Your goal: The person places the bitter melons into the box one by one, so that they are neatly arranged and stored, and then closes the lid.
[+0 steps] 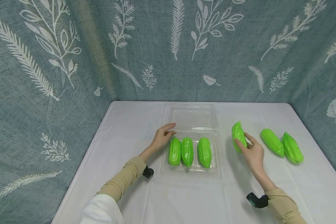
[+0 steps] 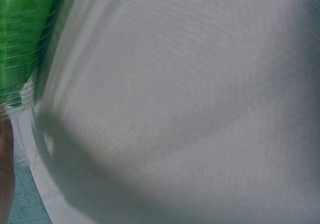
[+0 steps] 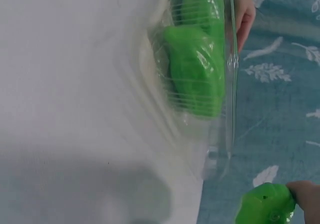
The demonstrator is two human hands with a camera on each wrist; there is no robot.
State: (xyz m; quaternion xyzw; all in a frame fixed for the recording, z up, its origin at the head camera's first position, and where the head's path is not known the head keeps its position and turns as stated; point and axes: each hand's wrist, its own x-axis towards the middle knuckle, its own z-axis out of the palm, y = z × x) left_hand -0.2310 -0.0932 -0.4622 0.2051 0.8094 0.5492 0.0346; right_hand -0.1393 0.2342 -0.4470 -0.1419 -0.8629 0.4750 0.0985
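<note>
The right hand [image 1: 253, 153], right of centre, grasps a gourd [image 1: 238, 135] above the worktop [image 1: 134, 127]. The left hand [image 1: 160, 137], near centre, is released, fingers extended at the box [image 1: 218, 152]. Three gourds [image 1: 187, 151] lie inside; two more gourds [image 1: 273, 142] lie at frame right.

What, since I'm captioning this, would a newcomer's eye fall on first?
Probably the three bright green fruit-like pieces in the clear container on the white table. Next, the similar piece held in the right hand, right of the container, with two more farther right. White leaf prints mark the teal curtain behind.
</note>
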